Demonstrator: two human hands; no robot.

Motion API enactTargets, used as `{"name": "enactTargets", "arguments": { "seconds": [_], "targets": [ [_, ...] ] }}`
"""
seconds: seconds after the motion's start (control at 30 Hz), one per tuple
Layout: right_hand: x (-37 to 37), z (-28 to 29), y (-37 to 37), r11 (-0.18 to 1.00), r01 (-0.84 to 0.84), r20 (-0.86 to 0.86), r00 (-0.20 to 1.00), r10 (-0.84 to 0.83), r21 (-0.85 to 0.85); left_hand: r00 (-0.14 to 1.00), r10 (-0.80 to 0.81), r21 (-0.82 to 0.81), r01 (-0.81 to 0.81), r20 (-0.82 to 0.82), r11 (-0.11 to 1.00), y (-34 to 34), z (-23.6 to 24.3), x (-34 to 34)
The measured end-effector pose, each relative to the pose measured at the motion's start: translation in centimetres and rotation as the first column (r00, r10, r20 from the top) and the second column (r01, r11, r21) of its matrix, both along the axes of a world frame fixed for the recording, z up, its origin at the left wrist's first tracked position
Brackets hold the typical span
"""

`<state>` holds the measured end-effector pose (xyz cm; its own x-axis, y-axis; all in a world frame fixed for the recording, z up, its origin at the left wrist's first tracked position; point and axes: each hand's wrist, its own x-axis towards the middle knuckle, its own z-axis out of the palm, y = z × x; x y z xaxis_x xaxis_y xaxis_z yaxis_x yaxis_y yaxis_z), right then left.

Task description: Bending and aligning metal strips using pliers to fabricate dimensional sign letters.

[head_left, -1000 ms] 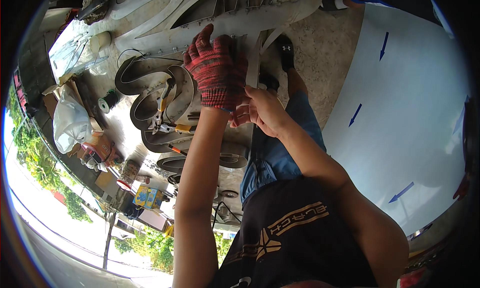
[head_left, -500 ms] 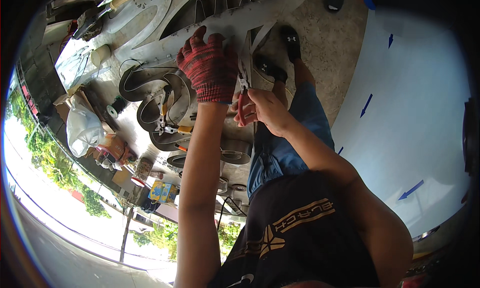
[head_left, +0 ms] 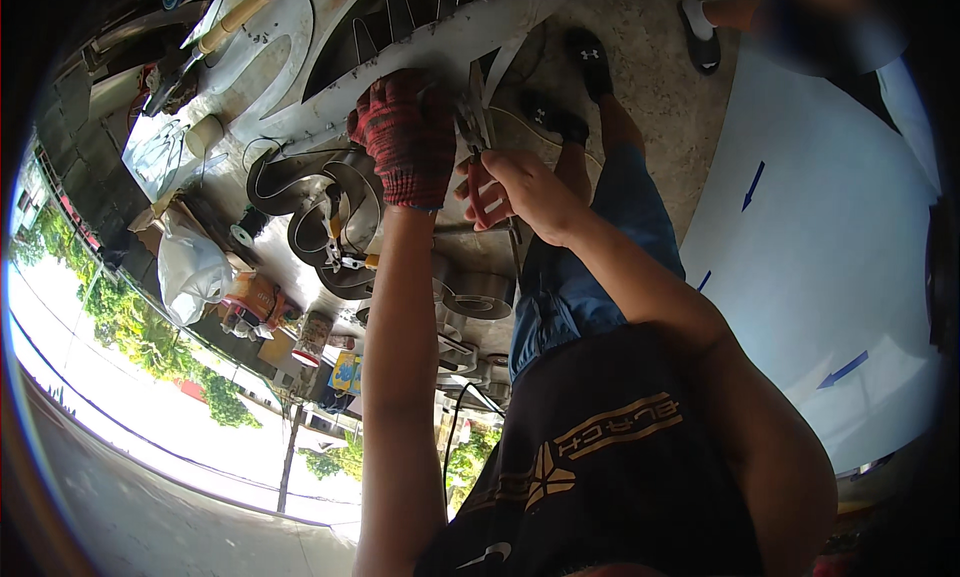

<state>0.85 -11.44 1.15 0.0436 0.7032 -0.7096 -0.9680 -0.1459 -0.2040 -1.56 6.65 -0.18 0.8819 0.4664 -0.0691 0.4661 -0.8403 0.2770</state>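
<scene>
My left hand (head_left: 400, 137), in a red and black knit glove, has its fingers curled on a grey metal piece (head_left: 355, 107), fingertips partly hidden. My right hand (head_left: 515, 197), bare, grips red-handled pliers (head_left: 478, 192), whose jaws point up beside the glove at the metal. Bent metal strips (head_left: 308, 239) lie to the left, with yellow-handled tools (head_left: 334, 212) on them. Behind, cut metal shapes (head_left: 270, 47) spread over the work surface.
A white sheet with blue arrows (head_left: 790, 257) stands at the right. Another person's leg and slipper (head_left: 705, 47) are at upper right. A white plastic bag (head_left: 190, 267), spool (head_left: 245, 227), jar (head_left: 312, 332) and wooden-handled tool (head_left: 230, 22) line the left side.
Red-handled pliers have appeared in my right hand and moved up toward the metal. The gloved fingers have curled tighter. The other person's foot shows farther into view.
</scene>
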Motion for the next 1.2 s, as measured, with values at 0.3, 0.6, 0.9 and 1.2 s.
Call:
{"name": "enactTargets", "arguments": {
  "seconds": [0.3,0.6,0.9,1.2],
  "targets": [
    [-1.2,0.2,-0.8,1.000,-0.030,0.010,0.999,0.030,0.008,0.999,-0.005,0.099,0.009,-0.043,0.995,-0.4,0.2,0.5],
    [-2.2,1.4,-2.2,0.998,-0.063,0.040,0.997,0.064,-0.018,0.987,0.025,-0.169,0.001,0.156,0.986,1.4,2.0,-0.9],
    [-3.6,2.6,-4.6,0.978,-0.204,0.051,0.977,0.206,-0.047,0.847,0.429,-0.284,-0.347,0.314,0.894,-0.3,5.8,-11.0],
    [-2.7,4.2,-6.4,0.916,-0.340,0.195,0.904,0.380,-0.211,0.848,0.494,-0.234,-0.449,0.194,0.862,-6.5,7.8,-18.7]
  ]
}}
